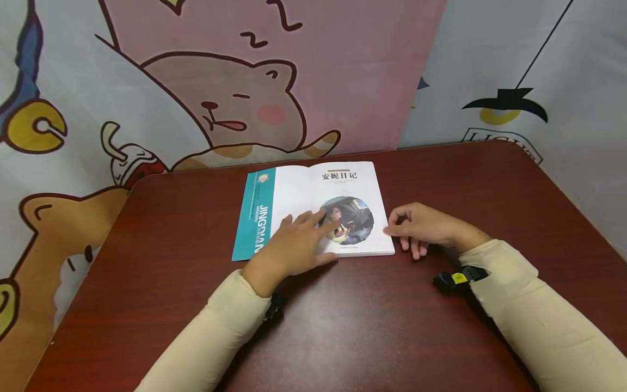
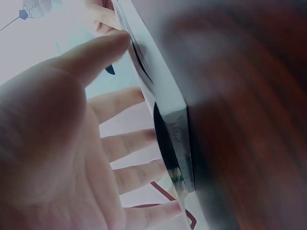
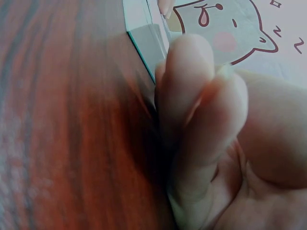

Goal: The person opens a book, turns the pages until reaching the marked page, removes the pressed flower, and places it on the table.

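An open book [image 1: 299, 190] lies on the table, its teal flap [image 1: 247, 218] spread out to the left. Its right-hand page shows a title in Chinese characters and a round picture [image 1: 360, 218]. Across the lower middle of the pages rests my left hand [image 1: 294, 247], fingers spread; the left wrist view shows its fingertips against the page beside the book's thick edge [image 2: 173, 110]. At the book's right edge, my right hand [image 1: 426, 226] pinches the page edge between thumb and curled index finger. In the right wrist view, its curled fingers [image 3: 206, 115] hide the pinched spot.
The book lies near the far edge of a dark reddish-brown table [image 1: 338, 326]. Behind the table hangs a cloth backdrop [image 1: 362, 71] with cartoon animals. Black straps with small devices [image 1: 458, 279] sit at the wrists, over cream sleeves.
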`<state>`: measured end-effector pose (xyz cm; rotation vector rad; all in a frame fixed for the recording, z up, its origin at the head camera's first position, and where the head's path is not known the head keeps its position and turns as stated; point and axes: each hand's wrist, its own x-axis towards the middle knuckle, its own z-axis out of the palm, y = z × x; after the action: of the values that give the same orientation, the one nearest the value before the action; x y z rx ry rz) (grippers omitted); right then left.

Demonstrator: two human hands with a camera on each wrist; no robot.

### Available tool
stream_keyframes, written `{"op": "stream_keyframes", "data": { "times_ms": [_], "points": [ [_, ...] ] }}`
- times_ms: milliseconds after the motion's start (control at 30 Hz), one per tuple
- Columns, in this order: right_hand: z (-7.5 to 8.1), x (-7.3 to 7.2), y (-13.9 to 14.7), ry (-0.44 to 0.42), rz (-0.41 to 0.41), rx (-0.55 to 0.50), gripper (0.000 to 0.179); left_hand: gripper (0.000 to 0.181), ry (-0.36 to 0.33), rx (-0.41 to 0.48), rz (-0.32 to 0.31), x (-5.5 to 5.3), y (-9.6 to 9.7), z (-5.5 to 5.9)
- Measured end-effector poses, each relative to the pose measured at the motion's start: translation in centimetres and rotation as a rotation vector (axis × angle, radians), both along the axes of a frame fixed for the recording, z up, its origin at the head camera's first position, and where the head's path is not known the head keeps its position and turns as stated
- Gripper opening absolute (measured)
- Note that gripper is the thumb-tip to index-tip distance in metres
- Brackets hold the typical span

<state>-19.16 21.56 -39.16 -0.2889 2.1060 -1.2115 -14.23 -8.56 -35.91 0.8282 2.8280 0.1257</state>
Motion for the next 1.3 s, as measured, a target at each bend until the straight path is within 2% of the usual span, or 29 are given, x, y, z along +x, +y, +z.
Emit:
{"op": "stream_keyframes", "data": {
  "times_ms": [500,833,1033,1300],
  "points": [
    [-0.28,0.03,0.09,-0.018,-0.001,-0.025,0.026,0.069,0.028,0.004,-0.011,0.26,0.03,-0.30],
    [-0.28,0.01,0.16,-0.017,0.001,-0.026,0.028,0.069,0.055,0.003,-0.022,0.06,-0.05,-0.70],
    [-0.15,-0.09,0.27,-0.014,0.012,-0.038,0.029,0.069,0.060,-0.003,-0.020,0.06,0.00,-0.55],
    [-0.18,-0.15,0.24,-0.041,-0.013,-0.028,0.029,0.066,0.055,-0.006,-0.020,0.08,0.05,-0.40]
  ]
}}
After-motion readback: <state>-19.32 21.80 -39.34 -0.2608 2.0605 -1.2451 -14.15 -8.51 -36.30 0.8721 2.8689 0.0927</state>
